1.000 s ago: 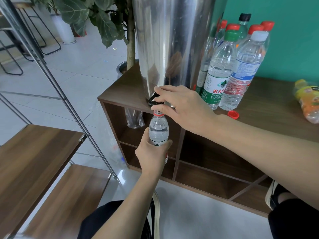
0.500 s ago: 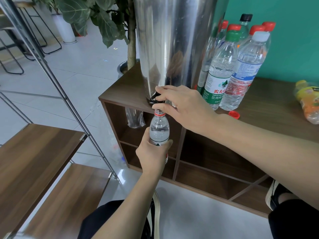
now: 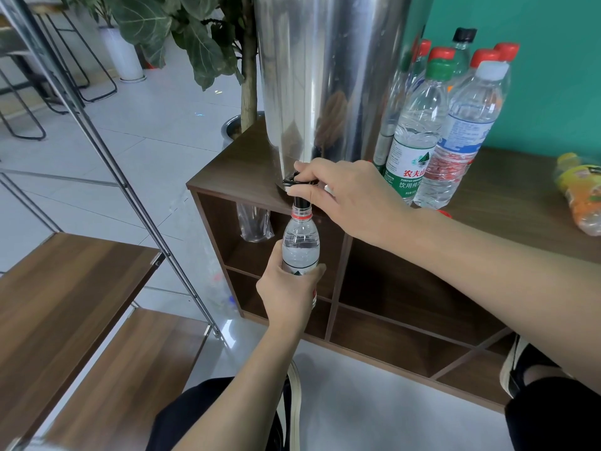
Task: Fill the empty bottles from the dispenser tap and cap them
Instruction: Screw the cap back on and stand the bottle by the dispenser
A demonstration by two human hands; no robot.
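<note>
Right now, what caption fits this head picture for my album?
Left hand holds a bottle under the tap while right hand works it.

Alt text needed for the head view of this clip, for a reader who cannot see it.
The left hand holds a small clear bottle with its open neck under the black tap of a steel dispenser, while the right hand grips the tap lever. Capped bottles stand beside the dispenser on a wooden cabinet.

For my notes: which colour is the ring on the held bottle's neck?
Red, on the bottle under the tap; the head view shows it.
</note>
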